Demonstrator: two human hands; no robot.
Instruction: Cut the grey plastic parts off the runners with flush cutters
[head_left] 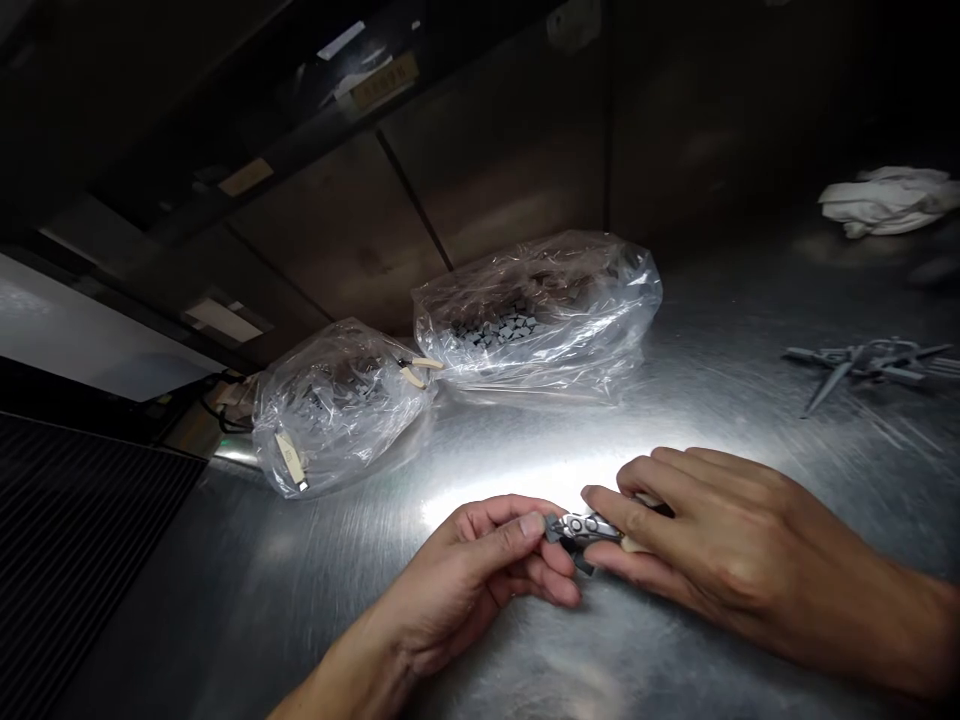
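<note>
Between thumb and fingers, my left hand (pixel 495 560) pinches a small grey plastic part (pixel 553 527). My right hand (pixel 720 530) is wrapped round the cream handles of a pair of nippers (pixel 591 527), whose metal head points left. The jaws meet the grey part right at my left fingertips; whether they are closed through it I cannot tell. A darker grey piece (pixel 582 564) shows just below the jaws. Both hands are held low over the metal table (pixel 360 560), and my right fingers hide most of the handles.
Behind the hands lie two clear plastic bags (pixel 600 340) (pixel 345 420) of small grey parts. Cream-handled tools (pixel 289 458) rest on the left one. Grey plastic sprues (pixel 862 362) lie at the right, a white cloth (pixel 889 200) farther back. A dark ribbed surface (pixel 67 540) borders the left.
</note>
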